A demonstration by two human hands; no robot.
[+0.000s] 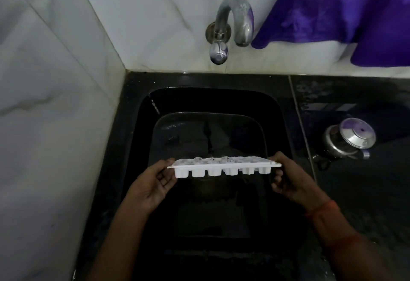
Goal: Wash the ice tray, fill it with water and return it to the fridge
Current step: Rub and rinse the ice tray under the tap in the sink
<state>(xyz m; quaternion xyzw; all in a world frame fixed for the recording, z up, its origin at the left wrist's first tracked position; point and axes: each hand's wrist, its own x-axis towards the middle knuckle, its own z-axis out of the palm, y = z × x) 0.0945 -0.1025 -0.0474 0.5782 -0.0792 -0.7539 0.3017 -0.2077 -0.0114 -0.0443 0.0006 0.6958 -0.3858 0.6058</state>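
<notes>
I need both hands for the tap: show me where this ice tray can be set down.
Bare counter lies right of the sink, between back wall and steel pot. The sink floor under the ice tray is bare too. Left rim by the wall: too narrow.

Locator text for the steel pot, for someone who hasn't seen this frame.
Find the black sink under the curved wall tap. On the dark counter to its right sits the steel pot with a round lid. It is the only shiny vessel there; the white ice tray is held over the sink.
</notes>
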